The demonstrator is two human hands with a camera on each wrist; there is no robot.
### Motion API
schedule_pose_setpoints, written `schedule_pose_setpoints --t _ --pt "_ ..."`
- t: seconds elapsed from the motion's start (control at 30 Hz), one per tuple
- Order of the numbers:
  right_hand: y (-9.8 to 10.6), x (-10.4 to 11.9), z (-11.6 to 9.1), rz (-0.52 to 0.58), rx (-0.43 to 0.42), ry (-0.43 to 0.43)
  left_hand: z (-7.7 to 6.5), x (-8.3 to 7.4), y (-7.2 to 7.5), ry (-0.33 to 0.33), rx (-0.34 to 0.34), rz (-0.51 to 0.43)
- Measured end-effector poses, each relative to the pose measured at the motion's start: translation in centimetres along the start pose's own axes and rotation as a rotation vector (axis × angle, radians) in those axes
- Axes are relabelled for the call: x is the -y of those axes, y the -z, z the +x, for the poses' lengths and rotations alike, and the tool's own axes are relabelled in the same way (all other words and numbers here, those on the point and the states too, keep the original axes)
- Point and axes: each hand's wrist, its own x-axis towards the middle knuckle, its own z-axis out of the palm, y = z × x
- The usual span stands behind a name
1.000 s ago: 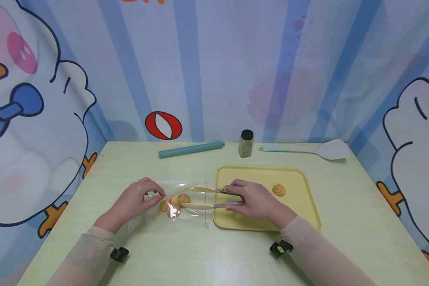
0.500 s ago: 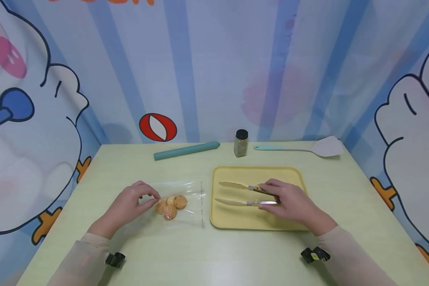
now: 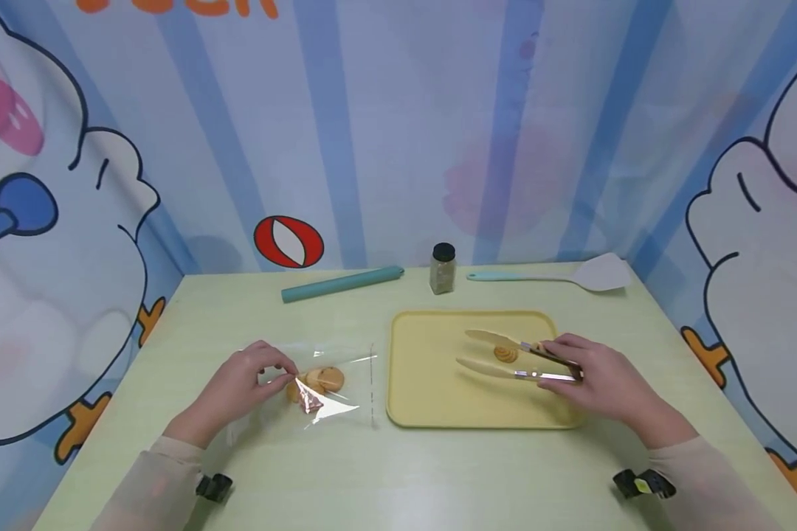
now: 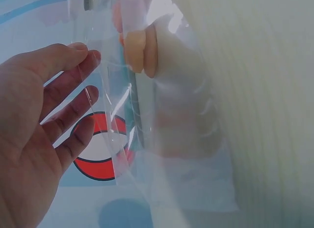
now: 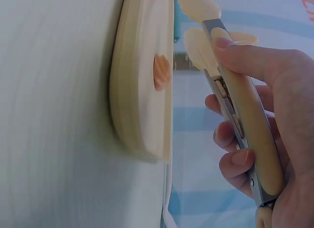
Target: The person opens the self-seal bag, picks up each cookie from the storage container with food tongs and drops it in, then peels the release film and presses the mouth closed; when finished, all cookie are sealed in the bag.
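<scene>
Right wrist: tongs (image 5: pixel 251 127) seemingly clear of tray edge (image 5: pixel 126 102).

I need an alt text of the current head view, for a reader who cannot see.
A right hand holds open tongs above a yellow tray with one swirled cookie, while the left hand pinches a clear bag of cookies. Behind are a teal rod, a black-capped jar and a spatula.

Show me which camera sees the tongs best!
The right wrist view: the tongs look biggest there, handle and tips showing. The head view shows them smaller, the right hand hiding one end. The left wrist view misses them.
</scene>
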Motion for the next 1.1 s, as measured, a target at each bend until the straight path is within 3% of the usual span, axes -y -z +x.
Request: schedule_pose_setpoints --t 0.33,1.1 --pt "2.0 -2.6 -2.4 -0.089 0.033 -0.108 0.1 0.2 -0.1 0.012 0.009 0.010" --pt "1.6 -4.0 -2.9 -0.129 0.078 -0.106 0.2 0.3 0.0 -0.038 -0.018 0.039"
